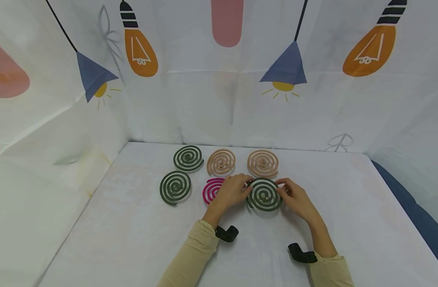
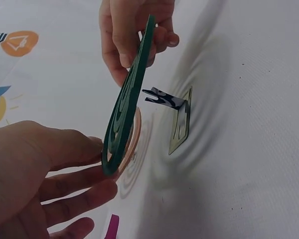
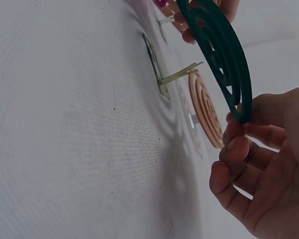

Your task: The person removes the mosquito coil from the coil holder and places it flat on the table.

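Both hands hold a dark green mosquito coil (image 1: 264,194) between them, one at each side edge. My left hand (image 1: 234,190) pinches its left rim between thumb and fingers. The thumb and fingertips of my right hand (image 1: 295,199) pinch the right rim. Beneath the coil, a small metal coil stand (image 2: 182,119) sits on the table with its forked prong upright. The wrist views show the coil raised above that prong, not touching it. A pink coil (image 1: 212,190) lies just left, partly hidden by my left hand.
Two tan coils (image 1: 221,162) stand in the back row behind my hands. Two more green coils (image 1: 175,187) are at the left. A white cloth (image 1: 132,239) covers the table; a printed curtain (image 1: 197,107) hangs along its back edge.
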